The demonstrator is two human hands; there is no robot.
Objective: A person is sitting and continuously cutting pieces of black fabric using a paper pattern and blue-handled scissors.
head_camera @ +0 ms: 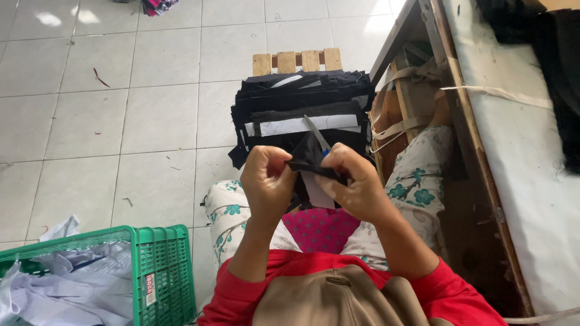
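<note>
Head view: two hands (269, 181) (356, 181), one black fabric piece (311, 164).

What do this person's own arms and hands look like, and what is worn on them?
Both forearms are bare, with red sleeves pushed up near the elbows. The left hand and right hand are ungloved; no rings, watch or bracelets are visible.

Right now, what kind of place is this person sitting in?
Probably a small sewing or garment workshop. Both hands, left hand and right hand, hold a black fabric piece with snips, above a stack of cut black pieces. A green basket holds pale cloth.
</note>
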